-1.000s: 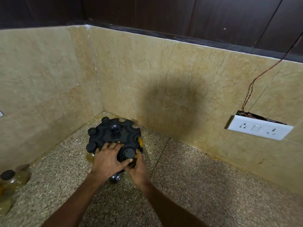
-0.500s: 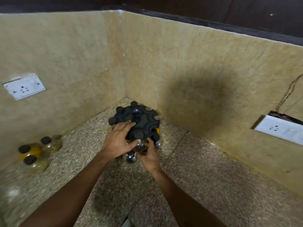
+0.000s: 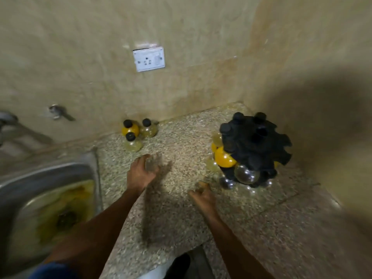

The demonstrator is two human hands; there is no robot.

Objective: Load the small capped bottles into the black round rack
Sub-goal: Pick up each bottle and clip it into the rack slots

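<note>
The black round rack stands in the counter's right corner with several small black-capped bottles hanging in its slots, one of them yellow. Three loose capped bottles stand against the back wall, one yellow and two pale. My left hand hovers over the counter between the rack and those bottles, fingers spread and holding nothing. My right hand is just left of the rack's base, fingers loosely curled and empty. The frame is blurred by motion.
A steel sink with a stained basin lies at the left, a tap on the wall above it. A white wall socket sits above the loose bottles. The speckled counter ends at its front edge near me.
Both hands have come off the rack and drawn back; my left hand has moved left toward the loose bottles. The view has swung left, bringing the sink into sight.
</note>
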